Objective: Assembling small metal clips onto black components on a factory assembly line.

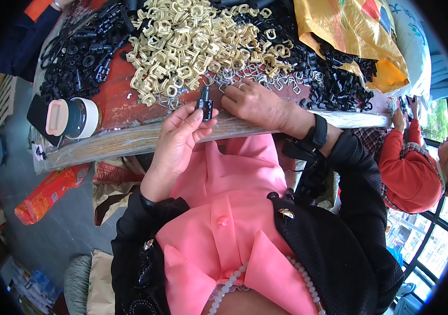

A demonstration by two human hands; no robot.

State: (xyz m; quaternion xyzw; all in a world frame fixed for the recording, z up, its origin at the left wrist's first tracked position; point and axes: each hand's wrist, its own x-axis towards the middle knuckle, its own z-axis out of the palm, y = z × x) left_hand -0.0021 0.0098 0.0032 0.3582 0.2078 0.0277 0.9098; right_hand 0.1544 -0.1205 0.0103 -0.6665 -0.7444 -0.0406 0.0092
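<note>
Between thumb and fingers of my left hand (181, 131) stands a small black plastic fitting (204, 106), upright, with a narrower top end. This hand is just in front of the table's near edge. My right hand (255, 106) rests at the edge of the table, fingers curled down among small silvery metal clips (281, 81). Whatever its fingertips pinch is hidden. Beyond both hands lies a big heap of cream-coloured plastic loops (182, 44), with the metal clips scattered along its near side.
Black plastic parts are piled at left (80, 68) and right (334, 79) on the reddish table (116, 102). A lidded jar (80, 118) stands at the near left corner. A yellow woven sack (350, 31) lies back right. A person in red (410, 170) sits at right; another person's dark sleeve (27, 44) shows far left.
</note>
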